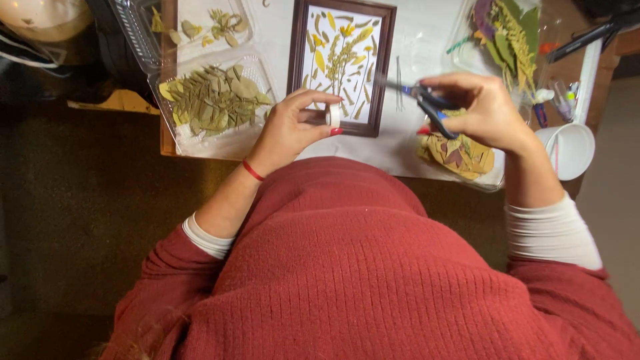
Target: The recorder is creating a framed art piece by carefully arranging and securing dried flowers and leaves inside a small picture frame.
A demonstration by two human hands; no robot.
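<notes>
sweater (373,280): red knit, fills the 6 o'clock foreground, hiding the tabletop's (413,150) near edge
left hand (293,127): grip pinched on small white tape roll (333,115), wrist bent inward
right hand (483,110): grip closed around scissors (427,103), blades toward 9 o'clock
frame (342,63): pressed flowers, 12 o'clock of the tape roll
leaf tray (213,100): 10 o'clock
white cup (570,150): 3 o'clock

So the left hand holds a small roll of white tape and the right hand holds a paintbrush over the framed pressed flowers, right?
Not quite. The head view shows the right hand holding scissors, not a paintbrush. The left hand does hold the white tape roll by the framed pressed flowers.
</notes>
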